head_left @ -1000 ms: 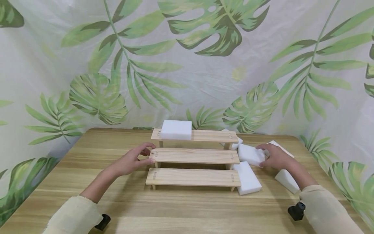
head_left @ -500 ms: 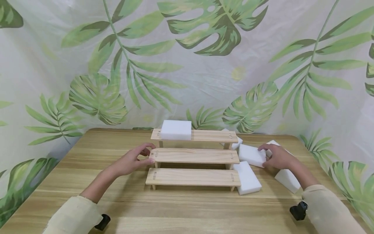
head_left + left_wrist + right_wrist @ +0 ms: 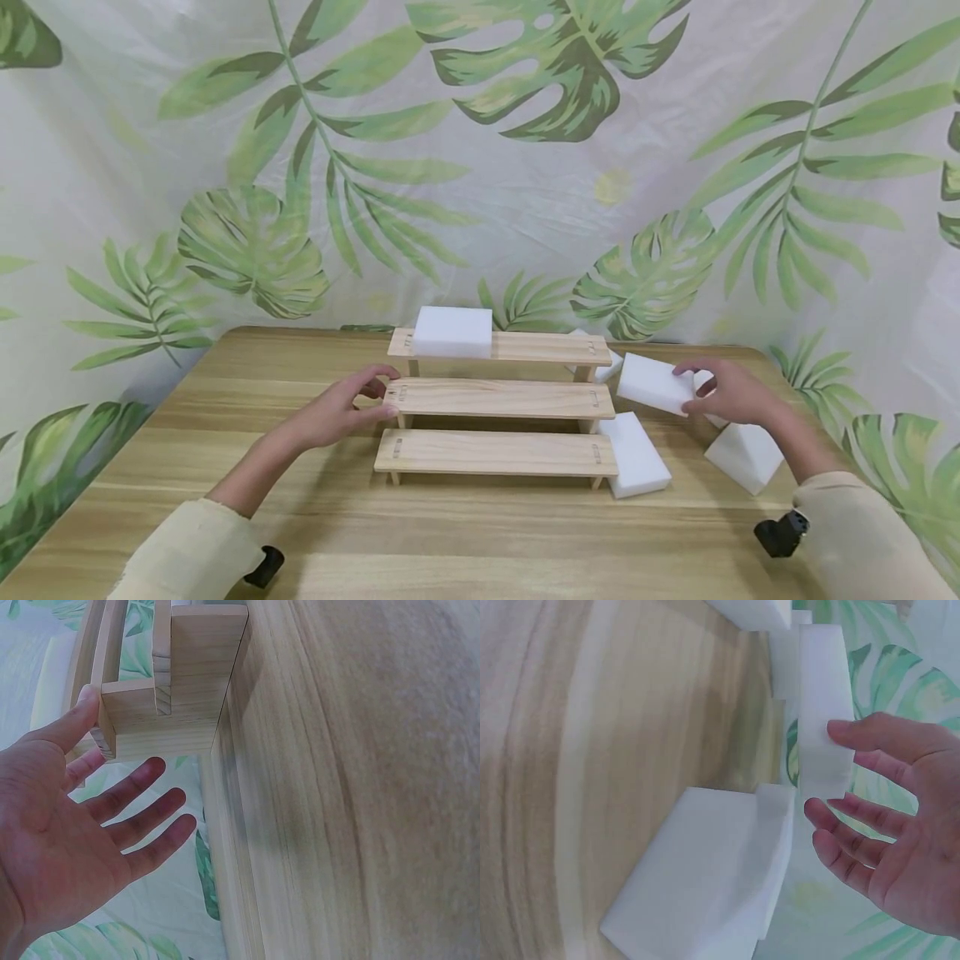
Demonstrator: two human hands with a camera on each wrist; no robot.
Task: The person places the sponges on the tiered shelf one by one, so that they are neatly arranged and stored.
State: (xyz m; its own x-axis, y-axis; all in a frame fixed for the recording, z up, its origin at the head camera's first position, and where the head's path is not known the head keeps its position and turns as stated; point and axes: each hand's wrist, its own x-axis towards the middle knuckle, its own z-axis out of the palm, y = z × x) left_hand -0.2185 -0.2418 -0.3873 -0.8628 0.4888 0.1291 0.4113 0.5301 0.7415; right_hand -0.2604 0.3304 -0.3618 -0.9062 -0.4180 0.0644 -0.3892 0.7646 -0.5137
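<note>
Item: white foam block, pinched between my right hand's thumb and fingers, held clear of the table, just right of the three-tier wooden rack. My left hand, fingers straight and holding nothing, touched the rack's left end. Another block sat on the top tier.

Bright even light, soft shadows under the hands, wrist views blurred and warped.

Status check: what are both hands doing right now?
Left hand open, steadying three-tier wooden step shelf. Right hand pinches white foam block, lifted off table. Nothing blocking.
</note>
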